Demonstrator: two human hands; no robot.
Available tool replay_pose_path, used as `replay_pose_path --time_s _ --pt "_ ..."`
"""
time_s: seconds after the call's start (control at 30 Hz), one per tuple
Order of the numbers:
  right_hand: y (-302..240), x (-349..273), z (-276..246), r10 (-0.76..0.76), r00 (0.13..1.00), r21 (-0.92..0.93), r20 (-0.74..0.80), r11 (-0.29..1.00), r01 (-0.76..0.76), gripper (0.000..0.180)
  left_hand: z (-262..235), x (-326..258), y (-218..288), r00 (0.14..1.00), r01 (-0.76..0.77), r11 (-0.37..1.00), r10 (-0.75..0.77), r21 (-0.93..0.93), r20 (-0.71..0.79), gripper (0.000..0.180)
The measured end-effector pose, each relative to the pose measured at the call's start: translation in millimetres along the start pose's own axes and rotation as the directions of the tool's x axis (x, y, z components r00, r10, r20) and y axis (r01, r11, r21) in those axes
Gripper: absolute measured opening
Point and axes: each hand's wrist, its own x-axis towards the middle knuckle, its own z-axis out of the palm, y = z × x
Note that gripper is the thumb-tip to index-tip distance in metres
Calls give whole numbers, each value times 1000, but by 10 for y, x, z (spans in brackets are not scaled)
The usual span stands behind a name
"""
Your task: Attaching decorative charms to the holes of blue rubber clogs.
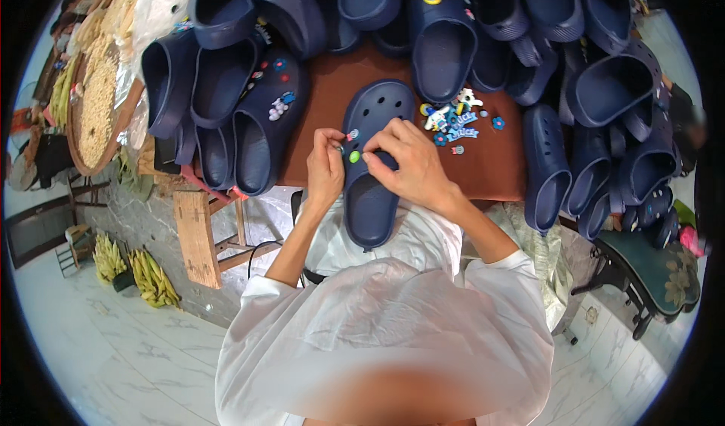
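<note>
A navy blue foam clog (371, 213) lies toe away from me, its heel over the table's near edge. Round holes show across its toe. A bright green round charm (354, 156) and a small pink and white charm (353, 134) sit on its left side. My left hand (325, 168) is closed at that side, fingertips close to the pink charm; what they pinch is hidden. My right hand (411, 160) bends over the clog's upper from the right, fingers curled and gripping it. Several colourful loose charms (455, 120) lie in a pile right of the clog.
Many navy clogs (268, 124) crowd the brown table (325, 86) at left, back and right, some with charms. A wooden stool (198, 237) stands at left. Beyond it are a round tray of pale kernels (94, 112) and corn cobs (153, 279). A dark green chair (649, 271) is at right.
</note>
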Motion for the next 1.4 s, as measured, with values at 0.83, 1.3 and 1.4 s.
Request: replay_pose_path --time_s 0.83,1.3,1.4 --pt "514 552 133 -268 878 78 397 963 259 13 -87 -53 147 985 116 955 -74 -273 158 11" --pt "485 155 50 69 967 238 -247 971 -8 6 -150 -13 262 960 142 960 -74 -240 271 10" --pt "660 -71 -82 166 897 149 -409 982 -114 7 -169 37 264 936 151 955 -55 -257 346 14"
